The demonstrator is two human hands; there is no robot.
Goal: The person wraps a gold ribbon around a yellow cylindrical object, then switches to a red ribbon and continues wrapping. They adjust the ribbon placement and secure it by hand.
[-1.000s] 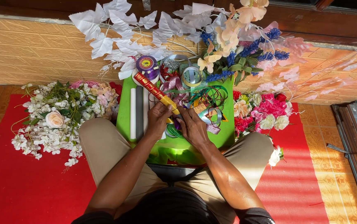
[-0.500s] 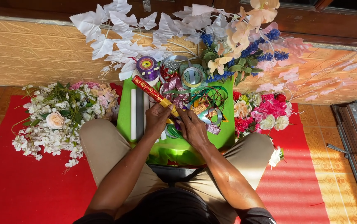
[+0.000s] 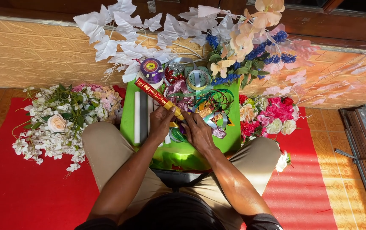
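Gripping the long red-and-gold patterned roll (image 3: 156,96) near its lower end, your left hand (image 3: 161,123) has its fingers curled round it, so it slants off toward 10 o'clock over the green tray (image 3: 128,115). Your right hand (image 3: 198,132) bears on the same end from 3 o'clock, fingers bent, steadying it; the fingertips are hidden. Purple ribbon spool (image 3: 151,69) sits at 12 o'clock.

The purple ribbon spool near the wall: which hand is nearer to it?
Left. The left hand grips the red-and-gold roll just below the purple ribbon spool; the right hand sits farther off, lower right.
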